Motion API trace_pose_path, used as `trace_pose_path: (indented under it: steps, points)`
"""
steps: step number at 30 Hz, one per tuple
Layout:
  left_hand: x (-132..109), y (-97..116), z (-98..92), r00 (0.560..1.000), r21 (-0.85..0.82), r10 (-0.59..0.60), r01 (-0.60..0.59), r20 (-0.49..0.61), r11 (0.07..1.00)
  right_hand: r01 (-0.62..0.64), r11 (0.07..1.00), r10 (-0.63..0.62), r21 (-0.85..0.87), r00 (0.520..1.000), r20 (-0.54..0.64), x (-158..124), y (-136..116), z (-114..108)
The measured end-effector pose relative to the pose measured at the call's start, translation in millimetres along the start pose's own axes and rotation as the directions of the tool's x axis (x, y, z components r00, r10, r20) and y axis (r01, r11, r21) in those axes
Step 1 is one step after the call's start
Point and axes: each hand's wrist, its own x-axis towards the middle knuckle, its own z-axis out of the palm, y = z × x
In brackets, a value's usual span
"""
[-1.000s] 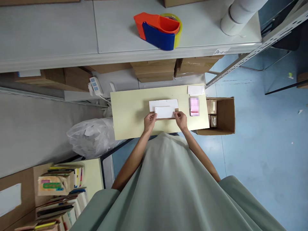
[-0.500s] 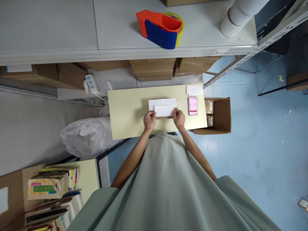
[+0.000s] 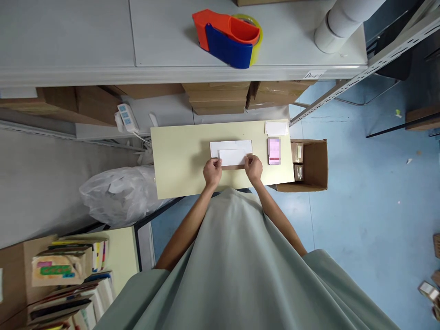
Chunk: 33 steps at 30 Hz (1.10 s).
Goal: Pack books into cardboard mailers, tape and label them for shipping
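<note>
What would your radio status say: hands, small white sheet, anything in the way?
Left hand, right hand: pinching small white sheet at opposite ends. Sheet over larger white-and-brown piece. No obstruction seen; pink-faced rectangle off to the right.

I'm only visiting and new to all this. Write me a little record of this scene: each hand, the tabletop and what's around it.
Left hand: pinching the left edge of a small white card
Right hand: at the card's right edge
Below card: larger white-and-brown piece; box or sheet, can't tell
Table, right end: pink-faced rectangle, white paper
Right of table: open cardboard box
Left of table: plastic bag
Shelf: orange-and-blue tape dispenser
</note>
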Motion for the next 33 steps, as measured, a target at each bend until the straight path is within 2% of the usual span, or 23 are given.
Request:
trace_pose_path:
  steps: [10, 17, 25, 28, 33]
  points:
    - [3, -3, 1.1, 1.000, -0.004, 0.008, -0.008, -0.003, 1.000, -0.057, 0.998, 0.060, -0.035, 0.996, 0.071, 1, -11, -18]
    - [2, 0, 0.6, 1.000, 0.011, -0.005, 0.005, -0.002, 1.000, -0.100, 0.986, 0.121, -0.132, 0.980, 0.160, 9, -15, -30]
    - [0, 4, -2.7, 0.999, -0.002, -0.016, 0.016, 0.031, 1.000, -0.120, 0.989, 0.127, -0.086, 0.988, 0.085, 45, -41, -29]
    - [-1, 5, -3.6, 0.999, 0.001, -0.012, 0.012, 0.034, 1.000, -0.101, 0.987, 0.115, -0.128, 0.987, 0.110, 37, -42, -28]
    - [-3, 6, -4.2, 0.999, 0.024, -0.005, 0.004, 0.039, 1.000, 0.002, 0.974, 0.058, -0.225, 0.964, 0.260, 11, -34, -28]
